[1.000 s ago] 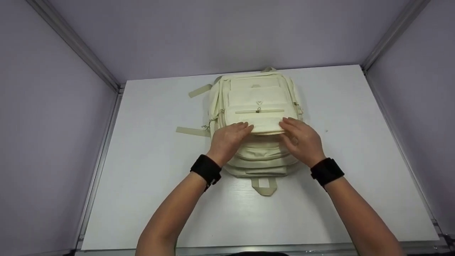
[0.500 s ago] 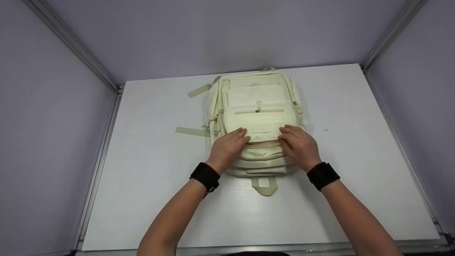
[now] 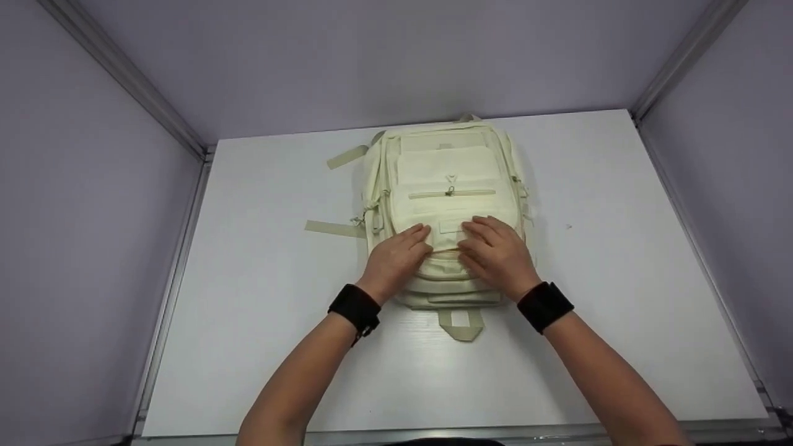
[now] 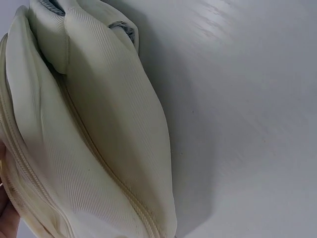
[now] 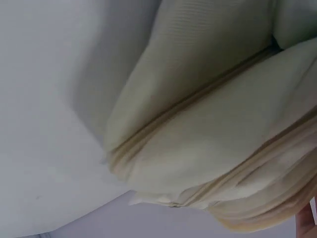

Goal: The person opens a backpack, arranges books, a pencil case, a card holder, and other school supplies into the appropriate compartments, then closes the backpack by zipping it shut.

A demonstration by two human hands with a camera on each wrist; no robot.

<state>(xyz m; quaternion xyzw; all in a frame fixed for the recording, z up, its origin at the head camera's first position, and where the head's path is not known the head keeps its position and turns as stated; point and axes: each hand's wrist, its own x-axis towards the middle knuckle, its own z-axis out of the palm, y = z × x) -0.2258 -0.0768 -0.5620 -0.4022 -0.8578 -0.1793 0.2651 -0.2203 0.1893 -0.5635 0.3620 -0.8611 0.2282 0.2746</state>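
Observation:
A cream backpack [image 3: 455,167] lies front up in the head view, its top loop toward the near side. Its front pocket [image 3: 446,238] has a lifted near edge, with a gap and folds beneath. My left hand [image 3: 396,257] pinches that edge on the left, thumb low and fingers above. Close by on the right, my right hand [image 3: 499,257] lies over the pocket with its fingers slightly spread, touching near the label patch [image 3: 451,227]. In the left wrist view, the bag's side [image 4: 99,124] fills the left; fingertips [image 4: 7,218] barely show. The right wrist view shows zipper seams and folds [image 5: 213,129].
A white table [image 3: 260,347] bears the bag, with grey panels [image 3: 396,62] on three sides. Two loose straps [image 3: 334,229] stretch out to the left. A webbing loop [image 3: 461,334] sticks out from the near end. Black bands circle both wrists.
The front pocket's edge has come down toward me, uncovering the label patch. My right hand has slid left, nearer my left hand. The left hand has moved slightly nearer to me.

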